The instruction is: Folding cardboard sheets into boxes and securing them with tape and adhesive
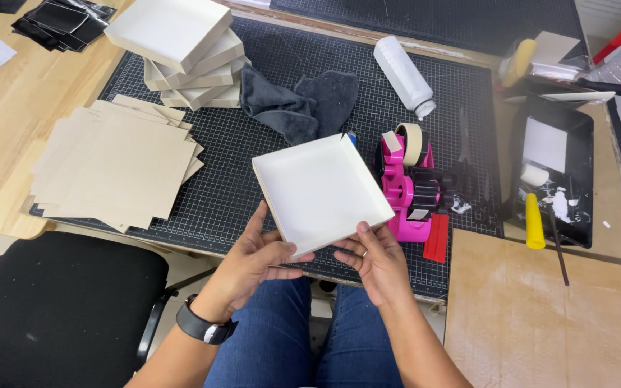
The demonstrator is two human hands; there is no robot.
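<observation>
We hold the white box tray (pixel 321 192) level, left hand (pixel 256 260) and right hand (pixel 376 260) fingers clamped on its near edge, above the cutting mat (pixel 217 194).

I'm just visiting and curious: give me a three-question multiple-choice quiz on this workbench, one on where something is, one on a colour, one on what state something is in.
1. Where does the stack of shallow white trays stand?
A. at the far left of the cutting mat
B. on the black chair
C. in the paint tray

2. What colour is the tape dispenser?
A. green
B. bright pink
C. white

3. How is the white tray being kept?
A. flat on the mat
B. held up by both hands
C. under the grey cloth

Answers:
1 A, the stack sits on the mat's far left corner, behind the loose card sheets.
2 B, its body is bright pink.
3 B, the left hand and right hand grip its near edge, tilted above the mat.
</observation>
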